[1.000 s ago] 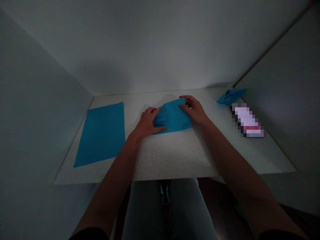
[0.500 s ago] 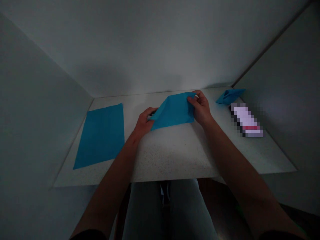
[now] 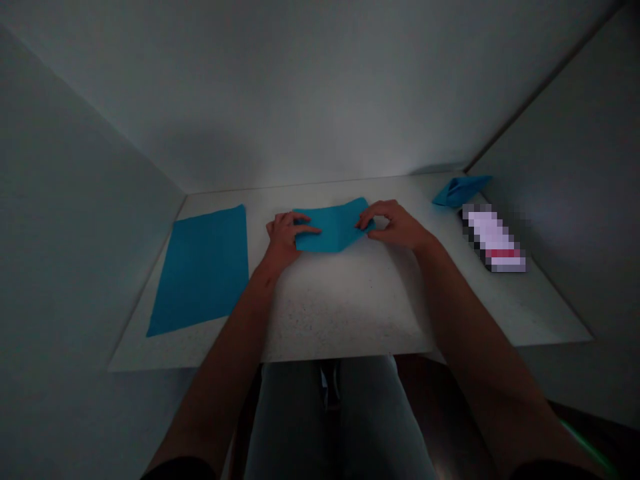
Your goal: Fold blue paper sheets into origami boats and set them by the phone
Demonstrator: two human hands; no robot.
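A partly folded blue paper (image 3: 330,230) lies flat on the white table (image 3: 350,307), far from me and near the middle. My left hand (image 3: 284,237) presses its left end, fingers laid over the edge. At the paper's right end my right hand (image 3: 397,223) has its fingertips curled and pinched on the edge. Both hands hold the same sheet.
A flat blue sheet (image 3: 203,267) lies on the table's left side. A small folded blue paper shape (image 3: 460,189) sits at the far right corner, with a blurred phone-like object (image 3: 493,238) just in front of it. Grey walls enclose the table on three sides.
The blue paper was lifted and turned between both hands half a second ago. It now lies flat on the table as a narrower shape, with a hand at each end.
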